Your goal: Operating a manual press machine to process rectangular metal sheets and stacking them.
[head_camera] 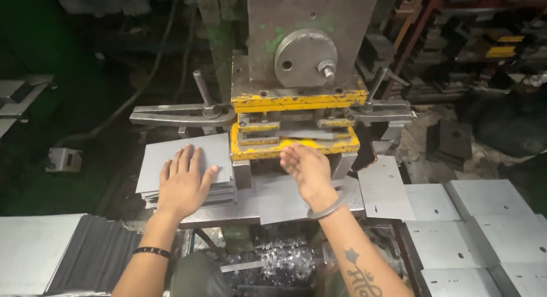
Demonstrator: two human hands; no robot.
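A press (302, 74) stands at the back, its die block (293, 138) at the front of it. Left of the die, a stack of metal sheets (185, 166) lies on the press table (228, 216); the left hand (183, 183) rests flat on top of it. The right hand (305, 169) hovers just before the die, above a single sheet (279, 200) on the table. Right of that lies a punched plate (383, 187), and farther right more plates (484, 228) lie spread side by side. At the near left, further sheets (62, 254) are stacked. Scrap (279, 263) lies below the table.
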